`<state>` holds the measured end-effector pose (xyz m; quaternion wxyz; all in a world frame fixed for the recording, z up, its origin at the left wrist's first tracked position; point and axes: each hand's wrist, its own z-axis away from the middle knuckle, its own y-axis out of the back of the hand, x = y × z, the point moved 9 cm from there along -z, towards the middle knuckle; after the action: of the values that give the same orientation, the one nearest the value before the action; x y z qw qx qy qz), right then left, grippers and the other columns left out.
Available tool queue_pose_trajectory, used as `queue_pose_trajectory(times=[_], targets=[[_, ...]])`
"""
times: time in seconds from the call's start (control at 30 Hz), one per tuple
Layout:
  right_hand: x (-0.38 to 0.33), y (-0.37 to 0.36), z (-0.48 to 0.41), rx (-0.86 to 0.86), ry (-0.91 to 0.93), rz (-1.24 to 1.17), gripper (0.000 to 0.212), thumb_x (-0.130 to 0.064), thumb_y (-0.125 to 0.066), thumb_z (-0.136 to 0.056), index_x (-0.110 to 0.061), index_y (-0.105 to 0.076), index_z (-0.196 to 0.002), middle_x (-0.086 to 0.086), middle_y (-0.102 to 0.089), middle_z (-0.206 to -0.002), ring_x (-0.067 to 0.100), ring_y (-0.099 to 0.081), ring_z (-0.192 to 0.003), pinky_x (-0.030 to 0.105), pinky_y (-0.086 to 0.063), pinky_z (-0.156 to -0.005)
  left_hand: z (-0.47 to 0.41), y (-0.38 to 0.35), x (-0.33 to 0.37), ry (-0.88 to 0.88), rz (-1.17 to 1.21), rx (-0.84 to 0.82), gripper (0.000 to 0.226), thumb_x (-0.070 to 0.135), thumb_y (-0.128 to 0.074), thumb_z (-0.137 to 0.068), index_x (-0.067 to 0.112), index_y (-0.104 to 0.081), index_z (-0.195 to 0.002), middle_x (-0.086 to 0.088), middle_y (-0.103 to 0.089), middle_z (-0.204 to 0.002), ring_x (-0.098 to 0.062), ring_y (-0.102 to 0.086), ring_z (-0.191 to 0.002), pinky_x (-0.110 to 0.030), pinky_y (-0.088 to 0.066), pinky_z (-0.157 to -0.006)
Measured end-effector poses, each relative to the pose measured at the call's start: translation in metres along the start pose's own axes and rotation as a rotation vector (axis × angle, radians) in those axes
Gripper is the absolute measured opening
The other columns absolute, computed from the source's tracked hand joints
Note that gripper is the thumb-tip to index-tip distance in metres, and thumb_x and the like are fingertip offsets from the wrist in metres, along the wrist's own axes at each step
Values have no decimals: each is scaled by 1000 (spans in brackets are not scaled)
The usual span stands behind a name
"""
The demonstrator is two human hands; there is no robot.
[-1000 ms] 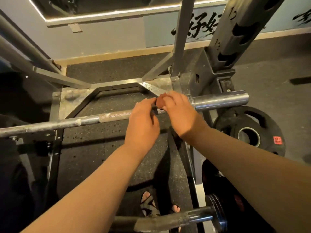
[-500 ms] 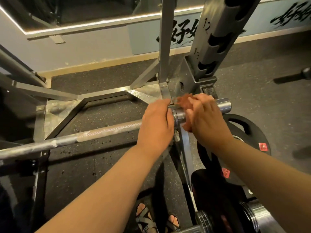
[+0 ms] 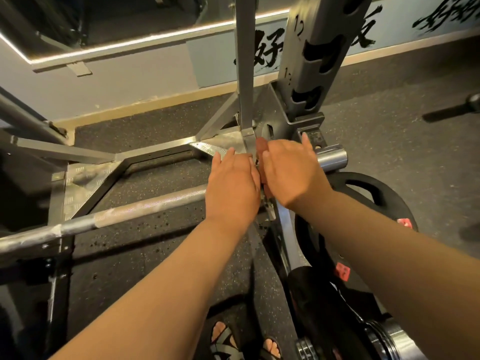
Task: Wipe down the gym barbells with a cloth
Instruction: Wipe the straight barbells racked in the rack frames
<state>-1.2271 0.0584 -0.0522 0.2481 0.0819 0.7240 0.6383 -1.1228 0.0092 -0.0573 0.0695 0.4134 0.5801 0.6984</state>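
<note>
Reddish cloth (image 3: 261,146) peeks from under right hand (image 3: 291,170) — against the barbell (image 3: 145,206).

1. You can read "12" (image 3: 299,27) and, lower down, "13" (image 3: 288,73) on the rack upright (image 3: 324,42).
2. On the wall banner (image 3: 215,61) you see brush-painted "好" (image 3: 268,48); the neighbouring characters are cut off.
3. The red label (image 3: 405,223) on the weight plate (image 3: 363,181) is too blurred for you to read.

Horizontal steel barbell (image 3: 145,207), with reddish-brown cloth (image 3: 261,146) bunched beside its right sleeve.
</note>
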Motion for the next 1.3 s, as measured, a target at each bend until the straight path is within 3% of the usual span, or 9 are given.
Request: queue_pose_trajectory(times=[0.2, 0.27, 0.4, 0.63, 0.8, 0.9, 1.03, 1.13, 1.3], targets=[[-12, -1, 50, 62, 213, -142, 46, -21, -40, -105, -7, -43, -149, 9, -47, -150, 27, -35, -147, 53, -14, -126, 0, -2, 2, -63, -95, 36, 55, 32, -17, -98, 8, -66, -108, -15, -69, -121, -29, -46, -141, -40, -10, -127], [-1, 6, 49, 53, 235, -98, 41, -23, -38, -106, -7, -49, -141, 8, -54, -141, 24, -45, -140, 53, -12, -126, 5, 2, 4, -72, -79, 69, 47, 27, -24, -100, 6, -65, -109, -18, -68, -119, -31, -48, -139, -43, -14, -127], [45, 24, 28, 172, -102, -139, 31, -27, -31, -106, -12, -57, -111, 4, -62, -111, 26, -58, -116, 60, -15, -123, 9, 3, 4, -58, -70, 70, 50, 26, -24, -103, 6, -63, -126, -15, -65, -129, -28, -45, -142, -44, -15, -128], [-19, -10, 41, -59, 108, -139, 52, -26, -29, -107, -14, -28, -158, 4, -31, -162, 21, -14, -155, 42, 5, -128, 12, 1, 5, -59, -72, 53, 52, 31, -20, -103, 11, -55, -136, -9, -63, -128, -29, -45, -140, -44, -11, -128], [48, 22, 46, 105, 6, -114, 42, -28, -29, -105, -12, -47, -140, 5, -53, -141, 23, -43, -141, 57, -9, -126, 15, 6, 7, -50, -38, 84, 42, 23, -29, -108, 5, -60, -131, -14, -64, -133, -29, -40, -145, -44, -11, -128], [45, 19, 44, 168, -172, -130, 39, -22, -34, -106, -9, -47, -139, 12, -50, -143, 30, -36, -145, 55, -9, -127, 13, 3, 9, -18, -24, 79, 42, 21, -30, -105, 4, -60, -129, -15, -62, -134, -29, -38, -146, -40, -7, -128], [-15, -11, 41, -14, 76, -146, 51, -19, -36, -105, -14, -32, -155, 6, -34, -158, 25, -18, -153, 47, -2, -128, 6, 1, 14, -25, -55, 50, 54, 33, -18, -99, 12, -61, -124, -8, -64, -128, -27, -37, -146, -39, -2, -128], [-3, -3, 41, -37, 189, -97, 48, -25, -35, -106, -16, -34, -154, 2, -38, -155, 20, -25, -150, 42, 1, -129, 11, 5, 15, -59, -128, 82, 56, 34, -16, -100, 9, -61, -122, -11, -65, -121, -31, -45, -140, -45, -8, -128], [72, 25, 42, 184, -138, -125, 37, -25, -32, -107, -10, -50, -136, 8, -54, -139, 27, -41, -141, 53, -10, -127, 13, 5, 18, -64, -184, 156, 38, 20, -31, -103, 3, -64, -113, -17, -68, -117, -36, -50, -136, -51, -11, -127]])
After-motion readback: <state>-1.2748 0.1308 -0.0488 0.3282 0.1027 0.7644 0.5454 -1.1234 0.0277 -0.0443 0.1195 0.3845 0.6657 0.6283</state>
